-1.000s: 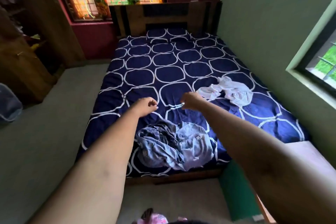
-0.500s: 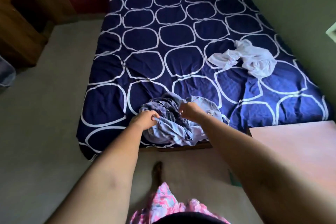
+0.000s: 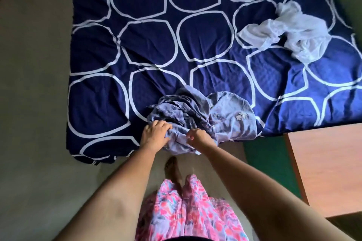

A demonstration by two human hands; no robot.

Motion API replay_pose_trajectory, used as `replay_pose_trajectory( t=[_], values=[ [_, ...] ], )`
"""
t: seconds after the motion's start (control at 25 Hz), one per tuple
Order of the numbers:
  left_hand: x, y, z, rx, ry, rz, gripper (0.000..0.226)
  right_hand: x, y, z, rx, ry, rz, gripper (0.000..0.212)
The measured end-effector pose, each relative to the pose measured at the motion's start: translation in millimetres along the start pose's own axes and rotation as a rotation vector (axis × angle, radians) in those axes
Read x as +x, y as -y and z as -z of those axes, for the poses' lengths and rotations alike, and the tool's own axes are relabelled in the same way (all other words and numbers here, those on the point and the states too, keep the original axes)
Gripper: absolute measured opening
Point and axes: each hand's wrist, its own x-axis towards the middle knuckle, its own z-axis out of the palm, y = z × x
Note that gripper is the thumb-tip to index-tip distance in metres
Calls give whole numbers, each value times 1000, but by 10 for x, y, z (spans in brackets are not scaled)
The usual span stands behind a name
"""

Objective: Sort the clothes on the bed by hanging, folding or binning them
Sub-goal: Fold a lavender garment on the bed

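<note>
A crumpled light blue garment (image 3: 221, 117) with a small white embroidered flower lies at the foot edge of the bed (image 3: 121, 49), which has a navy sheet with white rings. My left hand (image 3: 154, 133) grips the garment's near left edge. My right hand (image 3: 197, 137) pinches the fabric just beside it, fingers curled into the cloth. A crumpled white garment (image 3: 293, 29) lies farther back on the right side of the bed, apart from both hands.
A brown wooden table top (image 3: 329, 166) stands at the right, close to the bed's foot corner, with a green surface (image 3: 270, 162) beside it. Grey floor (image 3: 33, 123) runs along the bed's left side. My foot and a pink patterned skirt show below.
My hands came down from above the sheet onto the blue garment and took hold of its near edge. The view tilted down and moved closer to the foot of the bed.
</note>
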Motion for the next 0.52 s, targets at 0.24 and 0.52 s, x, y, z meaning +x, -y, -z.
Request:
replay_pose_trajectory(
  t=[0.24,0.52],
  values=[
    [249,160,89,-312,-83,-64,17,198,85,-128,-18,-65,-47,44],
    [683,67,1108,-791,-138,-23,12,222,415,1128,302,-184,59,10]
  ],
)
